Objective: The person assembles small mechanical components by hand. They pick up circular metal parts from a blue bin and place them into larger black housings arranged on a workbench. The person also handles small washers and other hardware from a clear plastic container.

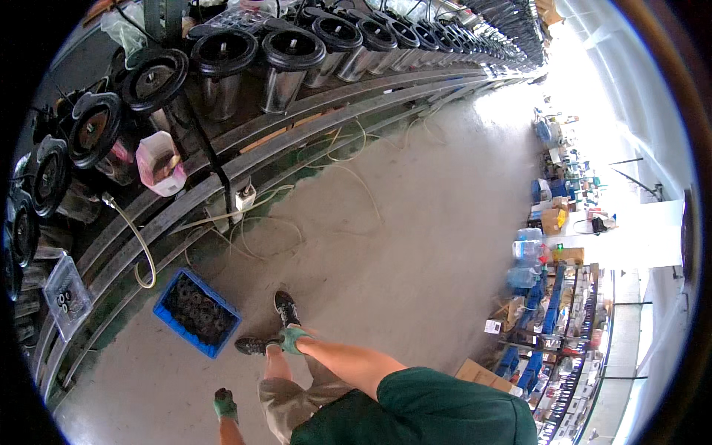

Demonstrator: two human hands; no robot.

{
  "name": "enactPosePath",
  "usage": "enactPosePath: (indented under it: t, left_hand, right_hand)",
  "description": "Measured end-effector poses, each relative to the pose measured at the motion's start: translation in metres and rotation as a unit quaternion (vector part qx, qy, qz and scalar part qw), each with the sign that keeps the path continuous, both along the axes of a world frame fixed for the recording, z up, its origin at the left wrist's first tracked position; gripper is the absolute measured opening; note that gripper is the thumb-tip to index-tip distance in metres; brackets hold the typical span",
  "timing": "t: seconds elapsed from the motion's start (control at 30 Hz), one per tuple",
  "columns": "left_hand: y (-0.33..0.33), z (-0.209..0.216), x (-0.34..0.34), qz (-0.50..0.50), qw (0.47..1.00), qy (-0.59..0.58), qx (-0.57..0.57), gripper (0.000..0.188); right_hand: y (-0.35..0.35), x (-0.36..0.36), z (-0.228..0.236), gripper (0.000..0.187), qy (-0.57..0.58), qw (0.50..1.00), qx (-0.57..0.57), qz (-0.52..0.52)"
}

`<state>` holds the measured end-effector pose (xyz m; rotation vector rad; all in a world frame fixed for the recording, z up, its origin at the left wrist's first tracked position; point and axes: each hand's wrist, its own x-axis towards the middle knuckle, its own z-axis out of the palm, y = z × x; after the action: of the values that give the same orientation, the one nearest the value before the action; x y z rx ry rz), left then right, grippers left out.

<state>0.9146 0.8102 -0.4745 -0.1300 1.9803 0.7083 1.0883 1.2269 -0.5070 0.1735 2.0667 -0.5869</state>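
My left hand (225, 404), in a green glove with dark finger ends, hangs over the floor at the lower middle. Its fingers look curled in, and nothing shows in them. My right hand (293, 340), also gloved in green, is in front of my legs, near the knee of my trousers; its fingers are mostly hidden, so what it touches cannot be made out. Ahead of both hands a blue crate (167, 320) stands on the floor, filled with many small black ring-like parts (196, 308). My dark shoes (285, 308) are just right of it.
A long metal workbench (297, 122) curves along the left and far side, carrying rows of metal cylinders with black round tops (294, 50). On it are a pink-white container (160, 167) and a clear tray (68, 297). A hose (144, 248) and cables droop nearby. Shelves with boxes line the right.
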Motion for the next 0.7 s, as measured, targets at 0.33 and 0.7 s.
enactPosePath:
  t: [0.33, 0.7]
  left_hand:
    - [0.089, 0.146, 0.011, -0.058, 0.99, 0.129, -0.029, 0.045]
    - [0.132, 0.064, -0.019, -0.122, 0.988, 0.061, -0.077, 0.044]
  right_hand:
    - [0.152, -0.024, 0.049, 0.027, 0.103, 0.987, 0.011, -0.123]
    - [0.2, 0.02, -0.006, 0.03, -0.033, 0.889, -0.051, -0.454]
